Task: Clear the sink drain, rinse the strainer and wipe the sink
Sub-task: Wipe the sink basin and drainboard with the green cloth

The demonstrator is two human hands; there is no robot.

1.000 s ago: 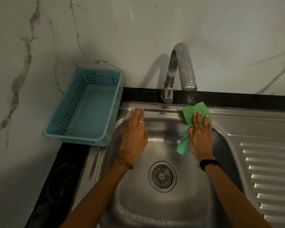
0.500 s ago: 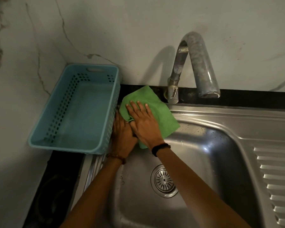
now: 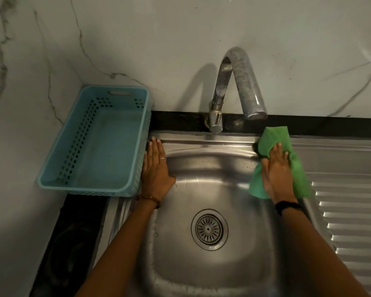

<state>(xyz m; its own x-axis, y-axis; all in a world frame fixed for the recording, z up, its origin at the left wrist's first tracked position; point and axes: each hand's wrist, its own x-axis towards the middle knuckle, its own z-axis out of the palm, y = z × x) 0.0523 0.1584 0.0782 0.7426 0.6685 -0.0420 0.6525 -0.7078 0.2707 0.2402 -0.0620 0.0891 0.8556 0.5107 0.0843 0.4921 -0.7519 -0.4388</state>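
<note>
Pale blue perforated basket (image 3: pixel 99 146) at left of frame, empty, against marble-veined wall (image 3: pixel 159 39), curved metal tap (image 3: pixel 238 86) at upper centre, black bench (image 3: pixel 73 243) strip at lower left.

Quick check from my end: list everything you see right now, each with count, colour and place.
sink: one, steel, centre
strainer: one, metal, seated in the drain
tap: one, grey metal, behind the sink
basket: one, light blue, left of the sink
cloth: one, green, sink's right rim
drainboard: one, ribbed steel, right
left hand: flat on the left rim
right hand: pressing the cloth
</note>
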